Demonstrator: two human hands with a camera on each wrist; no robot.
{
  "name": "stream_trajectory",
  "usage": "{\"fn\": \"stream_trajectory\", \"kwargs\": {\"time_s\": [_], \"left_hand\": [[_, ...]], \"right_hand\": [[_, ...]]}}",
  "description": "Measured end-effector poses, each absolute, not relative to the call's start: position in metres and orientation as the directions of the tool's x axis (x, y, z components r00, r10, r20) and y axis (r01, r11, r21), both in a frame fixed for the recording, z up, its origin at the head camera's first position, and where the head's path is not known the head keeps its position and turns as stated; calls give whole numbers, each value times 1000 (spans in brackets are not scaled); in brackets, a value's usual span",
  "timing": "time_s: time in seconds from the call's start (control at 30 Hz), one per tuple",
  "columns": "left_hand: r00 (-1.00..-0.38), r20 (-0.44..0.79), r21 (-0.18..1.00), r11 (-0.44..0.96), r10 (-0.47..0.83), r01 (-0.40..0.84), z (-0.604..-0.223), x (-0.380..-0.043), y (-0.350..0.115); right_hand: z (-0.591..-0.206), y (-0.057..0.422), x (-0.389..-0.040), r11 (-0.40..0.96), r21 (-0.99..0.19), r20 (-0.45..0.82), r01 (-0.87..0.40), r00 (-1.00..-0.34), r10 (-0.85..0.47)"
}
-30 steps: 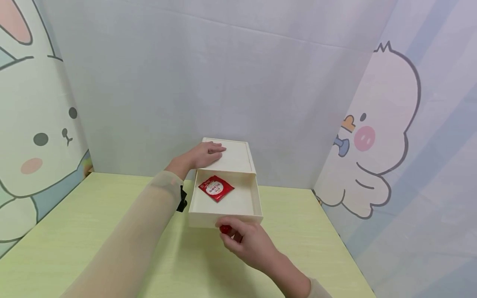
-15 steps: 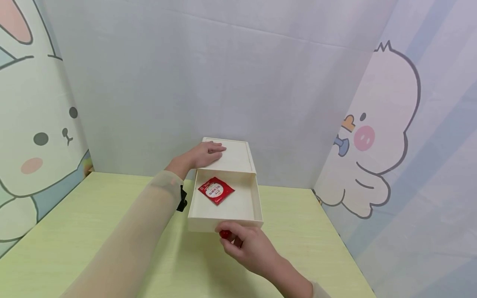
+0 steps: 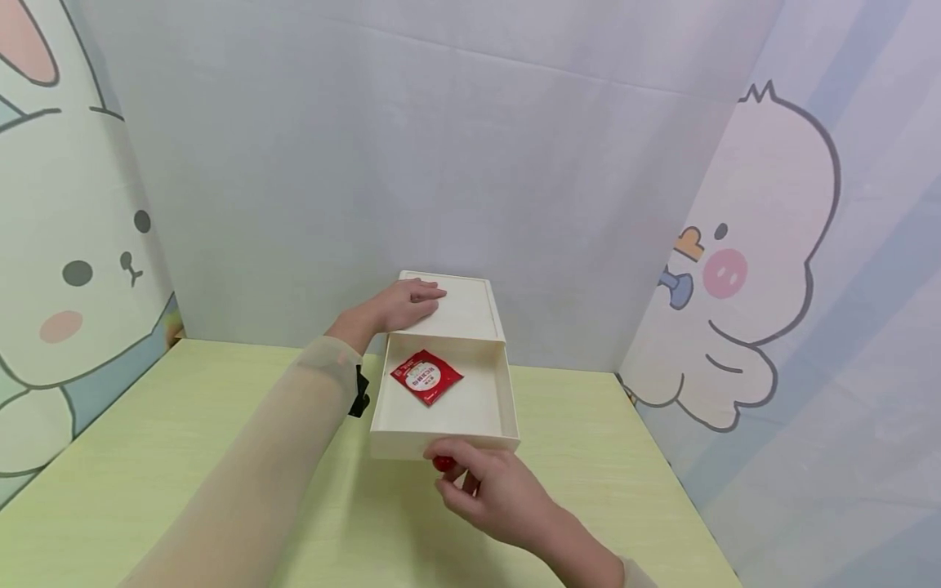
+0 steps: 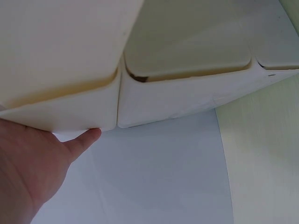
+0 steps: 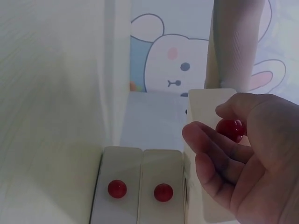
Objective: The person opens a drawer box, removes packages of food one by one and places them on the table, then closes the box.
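A small white drawer cabinet (image 3: pixel 470 310) stands against the back curtain. Its top drawer (image 3: pixel 481 400) is pulled out towards me, and a red sachet (image 3: pixel 426 377) with a white label lies in its left part. My left hand (image 3: pixel 404 306) rests flat on the cabinet top, fingers extended; the left wrist view shows part of it against the cabinet's edge. My right hand (image 3: pixel 500 494) is at the drawer front, index finger and thumb curled loosely around a round red knob (image 5: pixel 230 129). Exact contact there is hard to tell.
Below the pulled-out drawer, the right wrist view shows two shut drawers with red knobs (image 5: pixel 117 189). The cabinet stands on a pale yellow-green tabletop (image 3: pixel 588 465). A grey curtain (image 3: pixel 441 163) hangs behind, with cartoon-printed curtains at both sides.
The drawer has slid a little further towards me with the right hand, mostly in the first half second. The right thumb has lowered slightly from the knob. The left hand has stayed in place.
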State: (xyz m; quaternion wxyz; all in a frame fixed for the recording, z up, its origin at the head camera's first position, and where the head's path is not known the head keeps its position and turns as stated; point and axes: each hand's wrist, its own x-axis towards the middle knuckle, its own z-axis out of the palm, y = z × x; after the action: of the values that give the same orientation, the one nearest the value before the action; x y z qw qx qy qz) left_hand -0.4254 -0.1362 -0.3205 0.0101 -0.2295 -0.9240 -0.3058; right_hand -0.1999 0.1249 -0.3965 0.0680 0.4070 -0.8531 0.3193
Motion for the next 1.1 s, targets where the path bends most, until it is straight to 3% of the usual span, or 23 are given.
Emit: {"fn": "stream_trajectory", "kwargs": {"time_s": [0.23,0.53,0.87,1.1], "left_hand": [[-887,160,557,702,433,443,-321,-426,-136],[-884,168,554,700,437,451,-319,-425,-136],[-896,147,547,721,418,426,-321,-427,-134],[-900,136,551,724,413,415,-322,-428,-133]], "right_hand": [[-379,138,-198,477,-422,303,-771,-615,-728],[-311,150,-196,512,-302,175,-805,-574,-800],[-244,135,-228,578,-201,117,-791,-606,-787],[-222,113,-261,591,-124,50,-797,-600,-798]]}}
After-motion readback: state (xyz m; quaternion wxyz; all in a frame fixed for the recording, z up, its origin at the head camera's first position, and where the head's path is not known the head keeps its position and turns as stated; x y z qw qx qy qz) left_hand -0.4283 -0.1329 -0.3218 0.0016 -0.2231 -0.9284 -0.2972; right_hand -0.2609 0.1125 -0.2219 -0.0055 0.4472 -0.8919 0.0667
